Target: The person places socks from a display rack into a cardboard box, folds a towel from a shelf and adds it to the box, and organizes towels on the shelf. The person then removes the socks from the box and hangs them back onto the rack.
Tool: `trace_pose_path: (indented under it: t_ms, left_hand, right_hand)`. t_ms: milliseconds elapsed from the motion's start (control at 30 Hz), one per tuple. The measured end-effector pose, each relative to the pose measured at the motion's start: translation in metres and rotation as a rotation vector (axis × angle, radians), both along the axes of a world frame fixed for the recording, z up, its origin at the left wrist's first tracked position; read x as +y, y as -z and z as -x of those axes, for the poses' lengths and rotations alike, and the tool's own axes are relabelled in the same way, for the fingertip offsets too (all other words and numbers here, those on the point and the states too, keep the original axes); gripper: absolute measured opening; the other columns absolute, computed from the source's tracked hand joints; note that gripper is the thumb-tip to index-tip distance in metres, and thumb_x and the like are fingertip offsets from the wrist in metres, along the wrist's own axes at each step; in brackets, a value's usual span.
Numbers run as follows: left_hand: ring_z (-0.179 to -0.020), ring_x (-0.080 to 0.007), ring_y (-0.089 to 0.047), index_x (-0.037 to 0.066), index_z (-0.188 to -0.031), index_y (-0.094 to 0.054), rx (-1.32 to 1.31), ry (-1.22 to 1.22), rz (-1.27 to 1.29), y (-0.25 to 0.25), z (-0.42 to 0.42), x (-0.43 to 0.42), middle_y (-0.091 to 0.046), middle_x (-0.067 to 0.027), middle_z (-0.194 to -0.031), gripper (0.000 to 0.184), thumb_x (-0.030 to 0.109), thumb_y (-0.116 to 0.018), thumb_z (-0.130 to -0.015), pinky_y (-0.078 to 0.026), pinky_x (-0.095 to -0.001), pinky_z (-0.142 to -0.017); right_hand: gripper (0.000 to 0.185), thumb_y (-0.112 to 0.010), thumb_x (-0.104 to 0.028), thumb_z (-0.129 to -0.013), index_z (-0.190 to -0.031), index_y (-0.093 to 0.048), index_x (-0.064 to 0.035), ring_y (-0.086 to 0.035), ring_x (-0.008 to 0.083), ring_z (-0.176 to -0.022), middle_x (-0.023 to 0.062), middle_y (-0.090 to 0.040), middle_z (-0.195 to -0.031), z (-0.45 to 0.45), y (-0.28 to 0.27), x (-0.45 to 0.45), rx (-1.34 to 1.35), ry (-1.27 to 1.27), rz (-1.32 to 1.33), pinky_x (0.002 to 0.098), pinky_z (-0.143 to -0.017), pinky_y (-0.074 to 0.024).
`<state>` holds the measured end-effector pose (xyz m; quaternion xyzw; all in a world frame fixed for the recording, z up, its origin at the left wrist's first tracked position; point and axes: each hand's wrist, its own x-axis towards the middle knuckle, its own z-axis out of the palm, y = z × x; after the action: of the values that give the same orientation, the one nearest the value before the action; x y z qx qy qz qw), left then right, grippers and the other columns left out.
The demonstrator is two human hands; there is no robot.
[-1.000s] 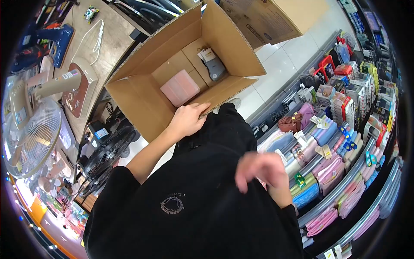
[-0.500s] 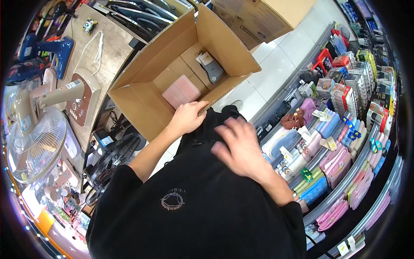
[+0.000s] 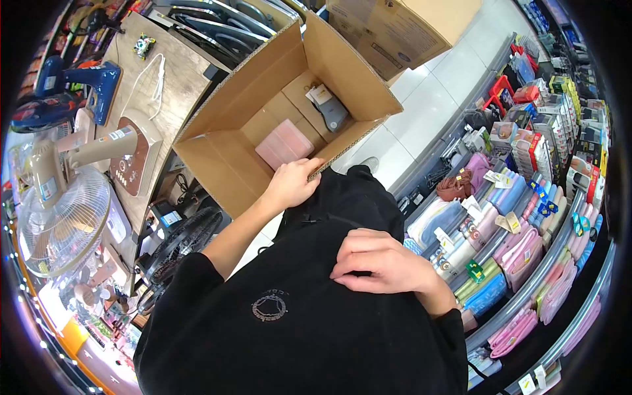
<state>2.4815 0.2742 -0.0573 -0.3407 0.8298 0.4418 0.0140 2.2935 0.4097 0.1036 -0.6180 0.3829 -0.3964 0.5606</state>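
An open cardboard box (image 3: 224, 168) is tilted in front of me. Inside it lie a pink package (image 3: 284, 143) and a grey item (image 3: 331, 112) with a white tag. My left hand (image 3: 293, 185) grips the box's near edge, fingers over the rim. In front of the black shirt (image 3: 296, 316), my right hand (image 3: 375, 263) has its fingers curled together at the cloth; whether they pinch the fabric is hidden.
To the left, a beige fan (image 3: 66, 197) stands by a wooden table (image 3: 178, 59). A second carton (image 3: 395, 33) is beyond the box. Shelves with folded pink cloths (image 3: 520, 253) and boxed goods (image 3: 530, 155) run along the right, beside the tiled floor (image 3: 454, 79).
My right hand has moved from the right side to the front of the shirt, and its spread fingers have closed. My left hand has stayed on the box edge.
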Motion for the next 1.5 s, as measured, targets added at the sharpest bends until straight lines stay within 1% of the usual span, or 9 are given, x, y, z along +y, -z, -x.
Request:
trace_pose_path:
  t_ms: [133, 267, 400, 467, 633, 900, 1000, 1167, 1500]
  left_hand:
    - [-0.100, -0.0397, -0.064, 0.004, -0.122, -0.061, -0.007, 0.003, 0.040, 0.002, -0.003, 0.002, -0.066, -0.0213, -0.111, 0.038, 0.019, -0.060, -0.087, -0.052, -0.0462, -0.087]
    - [-0.102, -0.0394, -0.064, 0.005, -0.123, -0.061, -0.028, -0.001, 0.013, 0.002, -0.004, 0.006, -0.065, -0.0192, -0.117, 0.040, 0.027, -0.060, -0.089, -0.052, -0.0454, -0.090]
    - [-0.100, -0.0342, -0.067, 0.007, -0.124, -0.062, 0.001, 0.023, -0.066, 0.010, -0.013, -0.019, -0.068, -0.0164, -0.112, 0.050, 0.048, -0.048, -0.098, -0.052, -0.0434, -0.085]
    - [-0.102, -0.0326, -0.067, 0.006, -0.124, -0.061, -0.196, -0.256, -0.664, 0.023, -0.008, -0.048, -0.069, -0.0166, -0.109, 0.053, 0.049, -0.045, -0.099, -0.052, -0.0443, -0.087]
    - [-0.115, -0.0345, -0.062, 0.008, -0.130, -0.059, -0.795, 0.243, -0.104, 0.122, 0.009, -0.133, -0.065, -0.0199, -0.121, 0.056, 0.046, -0.058, -0.089, -0.049, -0.0432, -0.098]
    - [-0.132, -0.0323, -0.049, 0.005, -0.137, -0.050, -0.834, -0.038, -0.157, 0.279, -0.041, -0.166, -0.050, -0.0174, -0.143, 0.060, 0.020, -0.073, -0.084, -0.043, -0.0404, -0.108]
    - [-0.130, -0.0346, -0.050, 0.002, -0.136, -0.048, -0.717, -0.028, -0.111, 0.413, -0.105, -0.162, -0.052, -0.0172, -0.141, 0.066, 0.022, -0.077, -0.080, -0.043, -0.0404, -0.108]
    - [-0.124, -0.0376, -0.054, 0.005, -0.134, -0.050, -0.635, 0.059, -0.211, 0.427, -0.101, -0.165, -0.059, -0.0201, -0.132, 0.080, 0.027, -0.085, -0.067, -0.045, -0.0427, -0.104]
    - [-0.117, -0.0340, -0.059, 0.003, -0.122, -0.058, -0.507, 0.090, -0.324, 0.339, -0.068, -0.138, -0.063, -0.0182, -0.125, 0.061, 0.020, -0.079, -0.068, -0.048, -0.0414, -0.099]
  right_hand:
    - [0.018, -0.073, 0.004, -0.063, -0.077, -0.067, -0.0058, -0.063, 0.0206, -0.070, 0.0051, -0.064, -0.076, 0.034, -0.001, -0.005, 0.329, 0.535, 0.184, 0.0318, -0.061, -0.0484]
    - [0.011, -0.066, 0.008, -0.077, -0.085, -0.065, -0.0005, -0.049, 0.0084, -0.067, 0.0040, -0.059, -0.084, 0.069, 0.025, -0.001, 0.480, 1.163, 0.020, 0.0225, -0.058, -0.0396]
    - [0.009, -0.069, 0.004, -0.082, -0.087, -0.063, -0.0002, -0.049, 0.0079, -0.070, 0.0029, -0.057, -0.083, 0.064, 0.050, 0.007, 0.325, 1.088, -0.129, 0.0211, -0.063, -0.0396]
    - [0.008, -0.067, 0.002, -0.085, -0.082, -0.060, 0.0006, -0.048, 0.0093, -0.069, 0.0028, -0.054, -0.077, 0.058, 0.067, 0.011, 0.432, 1.031, -0.183, 0.0229, -0.063, -0.0396]
    - [0.018, -0.060, -0.008, -0.094, -0.078, -0.055, -0.0003, -0.047, 0.0097, -0.067, 0.0020, -0.052, -0.073, 0.048, 0.130, 0.034, 0.559, 0.956, -0.310, 0.0243, -0.063, -0.0387]
    - [0.014, -0.065, -0.003, -0.087, -0.100, -0.060, -0.0015, -0.053, 0.0082, -0.058, 0.0053, -0.061, -0.078, 0.037, 0.218, 0.084, 0.528, 1.091, -0.714, 0.0252, -0.055, -0.0433]
    - [0.015, -0.066, -0.009, -0.086, -0.099, -0.061, -0.0014, -0.059, 0.0156, -0.055, 0.0114, -0.065, -0.077, 0.030, 0.257, 0.109, 0.585, 1.085, -0.821, 0.0317, -0.055, -0.0471]
    - [0.024, -0.065, -0.022, -0.086, -0.099, -0.065, -0.0024, -0.069, 0.0351, -0.086, 0.0173, -0.071, -0.089, 0.025, 0.289, 0.108, 0.660, 0.916, -1.105, 0.0429, -0.079, -0.0534]
    - [0.024, -0.065, -0.021, -0.088, -0.099, -0.066, -0.0002, -0.068, 0.0343, -0.082, 0.0189, -0.069, -0.084, 0.027, 0.332, 0.048, 0.659, 0.854, -0.975, 0.0421, -0.076, -0.0524]
